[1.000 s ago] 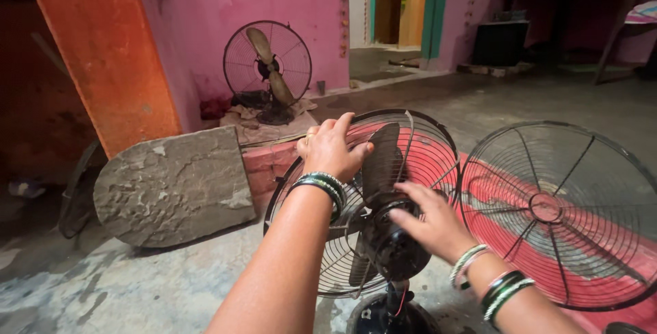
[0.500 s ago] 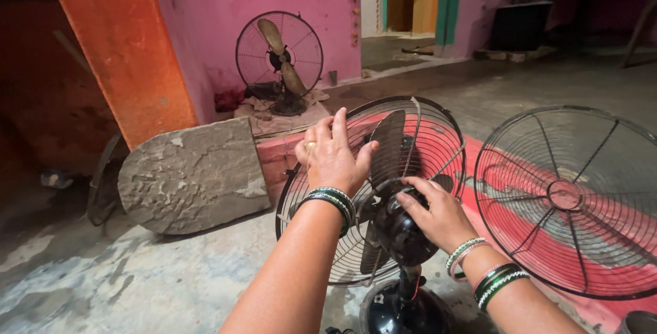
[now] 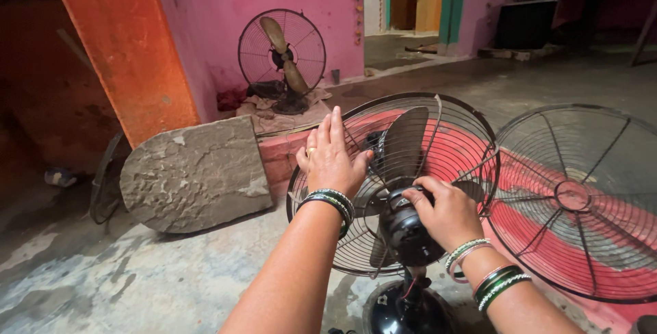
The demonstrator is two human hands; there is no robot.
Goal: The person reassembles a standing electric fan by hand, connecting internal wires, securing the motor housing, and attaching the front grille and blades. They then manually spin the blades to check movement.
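Right now: table fan (image 3: 404,238) upright on floor, directly ahead of both hands. Left hand (image 3: 330,159) flat, fingers spread, on rear wire guard (image 3: 438,170). Right hand (image 3: 448,212), nearer, clamped round black motor housing (image 3: 405,231). Loose grille (image 3: 582,197) just right.

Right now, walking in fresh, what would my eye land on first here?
Probably the black table fan in the middle foreground: the left hand is pressed on its wire cage and the right hand grips the motor housing. Next, the loose wire guard leaning at the right, and a second fan against the pink wall behind.
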